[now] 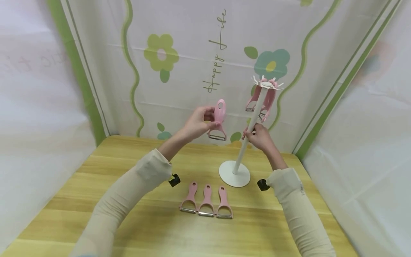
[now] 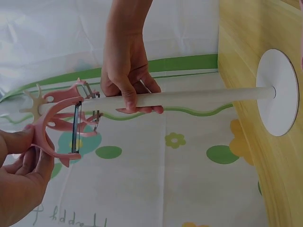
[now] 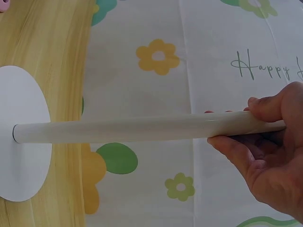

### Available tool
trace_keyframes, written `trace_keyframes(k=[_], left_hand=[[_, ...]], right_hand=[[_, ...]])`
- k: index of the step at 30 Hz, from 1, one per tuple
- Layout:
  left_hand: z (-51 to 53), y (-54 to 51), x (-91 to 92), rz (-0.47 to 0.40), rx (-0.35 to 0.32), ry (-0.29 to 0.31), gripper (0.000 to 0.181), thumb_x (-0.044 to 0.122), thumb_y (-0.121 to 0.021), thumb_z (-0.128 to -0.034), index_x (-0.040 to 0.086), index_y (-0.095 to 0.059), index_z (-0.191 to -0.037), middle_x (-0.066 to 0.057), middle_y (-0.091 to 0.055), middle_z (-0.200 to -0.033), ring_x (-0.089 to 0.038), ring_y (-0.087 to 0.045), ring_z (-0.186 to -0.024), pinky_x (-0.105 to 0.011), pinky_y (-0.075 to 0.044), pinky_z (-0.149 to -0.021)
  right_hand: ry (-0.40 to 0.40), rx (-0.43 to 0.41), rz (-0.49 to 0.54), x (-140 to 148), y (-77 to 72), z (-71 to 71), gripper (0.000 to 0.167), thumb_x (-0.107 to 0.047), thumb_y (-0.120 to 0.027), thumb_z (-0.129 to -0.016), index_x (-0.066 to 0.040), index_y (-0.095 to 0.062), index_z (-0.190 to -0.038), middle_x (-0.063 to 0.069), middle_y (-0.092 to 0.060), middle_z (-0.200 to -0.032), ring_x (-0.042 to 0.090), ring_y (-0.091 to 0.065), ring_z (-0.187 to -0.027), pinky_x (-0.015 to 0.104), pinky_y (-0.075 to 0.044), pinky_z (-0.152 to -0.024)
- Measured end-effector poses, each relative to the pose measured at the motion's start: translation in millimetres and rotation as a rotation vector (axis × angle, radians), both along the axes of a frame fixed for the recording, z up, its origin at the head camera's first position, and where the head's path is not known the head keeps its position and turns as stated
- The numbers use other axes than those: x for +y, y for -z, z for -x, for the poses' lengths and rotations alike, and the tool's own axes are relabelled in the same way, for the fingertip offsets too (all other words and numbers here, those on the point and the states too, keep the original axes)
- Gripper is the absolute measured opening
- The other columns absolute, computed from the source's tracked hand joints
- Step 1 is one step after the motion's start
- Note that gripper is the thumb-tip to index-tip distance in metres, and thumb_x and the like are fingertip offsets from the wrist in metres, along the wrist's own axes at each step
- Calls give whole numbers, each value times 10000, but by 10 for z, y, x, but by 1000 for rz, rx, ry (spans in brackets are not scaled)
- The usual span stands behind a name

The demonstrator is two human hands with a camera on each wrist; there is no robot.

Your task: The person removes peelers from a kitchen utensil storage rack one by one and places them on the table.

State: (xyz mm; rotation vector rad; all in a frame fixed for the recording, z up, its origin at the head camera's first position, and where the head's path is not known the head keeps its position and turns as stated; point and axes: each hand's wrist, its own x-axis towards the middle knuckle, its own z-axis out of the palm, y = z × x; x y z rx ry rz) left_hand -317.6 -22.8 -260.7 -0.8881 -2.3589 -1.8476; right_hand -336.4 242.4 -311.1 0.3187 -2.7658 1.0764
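Note:
In the head view my left hand (image 1: 203,122) pinches a pink peeler (image 1: 219,113) with its ring end up and its blade down, left of a white stand (image 1: 243,147). My right hand (image 1: 259,137) grips the stand's pole below the top hooks; in the right wrist view the fingers and thumb of my right hand (image 3: 270,151) wrap the pole (image 3: 118,130). Pink peelers (image 1: 270,98) hang from the hooks (image 1: 267,84). The left wrist view shows my left hand (image 2: 26,175) holding the peeler (image 2: 43,137) near its blade end, its handle hidden.
Three pink peelers (image 1: 206,201) lie in a row on the wooden table (image 1: 154,228), in front of the stand's round white base (image 1: 227,175). A printed cloth (image 1: 186,89) hangs behind the table, and white cloth stands at both sides.

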Motion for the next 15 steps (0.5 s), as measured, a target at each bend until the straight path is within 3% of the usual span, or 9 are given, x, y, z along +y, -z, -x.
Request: trace_keyframes(k=[15], left_hand=[[-143, 283, -239, 24, -2, 4, 344, -95, -662, -886, -86, -601, -1224, -228, -678, -1055, -260, -681, -940, -300, -595, -860]], right_hand=[[-1, 6, -20, 9, -6, 6, 200, -167, -543, -1025, 9, -633, -1059, 200, -732, -999, 359, -686, -997, 383, -589, -776]])
